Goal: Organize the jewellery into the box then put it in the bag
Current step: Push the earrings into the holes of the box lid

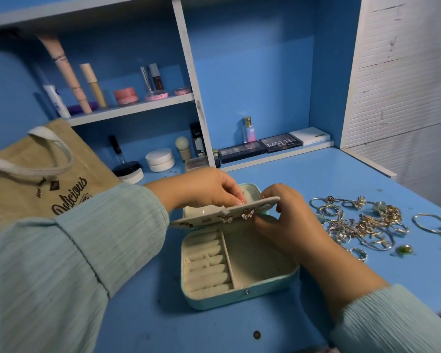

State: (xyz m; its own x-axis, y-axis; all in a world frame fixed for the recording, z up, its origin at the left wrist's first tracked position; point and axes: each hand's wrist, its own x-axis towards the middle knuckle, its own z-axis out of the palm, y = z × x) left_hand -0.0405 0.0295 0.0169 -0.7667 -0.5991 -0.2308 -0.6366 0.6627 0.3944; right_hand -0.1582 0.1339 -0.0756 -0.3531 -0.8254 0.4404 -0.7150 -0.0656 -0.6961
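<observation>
The small mint-green jewellery box [239,294] has a smooth, faintly glossy shell and a matt cream velvety lining (ring rolls included). The heap of gold and silver metal jewellery [359,222] glints. The tan tote bag [36,174] is coarse woven cloth; the blue painted tabletop [316,179] looks smooth, slightly scuffed.

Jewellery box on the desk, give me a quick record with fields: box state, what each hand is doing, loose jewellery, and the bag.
box: jewellery box open on the blue desk
earring panel: earring panel held above the box, butterfly studs on it
left hand: left hand pinches the panel's top edge
right hand: right hand grips the panel's right end
loose jewellery: jewellery pile right of the box
bag: tote bag at left
</observation>
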